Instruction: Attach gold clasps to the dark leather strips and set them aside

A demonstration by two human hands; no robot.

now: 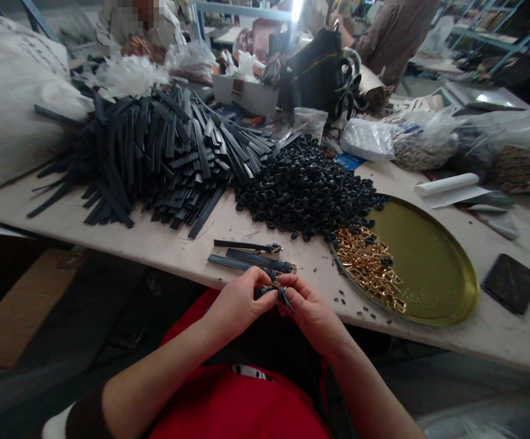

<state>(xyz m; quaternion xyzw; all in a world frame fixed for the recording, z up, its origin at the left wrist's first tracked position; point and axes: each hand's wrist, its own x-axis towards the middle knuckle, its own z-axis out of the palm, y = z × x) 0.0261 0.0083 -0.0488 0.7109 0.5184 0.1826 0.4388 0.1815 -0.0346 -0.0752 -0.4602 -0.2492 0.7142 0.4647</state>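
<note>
At the table's front edge my left hand (249,299) and my right hand (308,308) meet, both pinching a short dark strap (284,297) with a bit of gold metal by the fingertips. Most of that strap is hidden by my fingers. Just beyond them lie a few dark straps (255,258) with gold buckles at their right ends. A heap of small black loops (310,183) rises behind, and a large pile of loose dark strips (155,152) spreads to its left. Gold buckles (369,262) fill the left side of a round gold tray (443,262).
A dark flat square object (510,283) lies right of the tray, with a white paper roll (447,184) behind. A large white sack (17,97) stands at the left. Plastic bags (424,143), a box (245,94) and a black bag (313,76) line the back. Two people are beyond.
</note>
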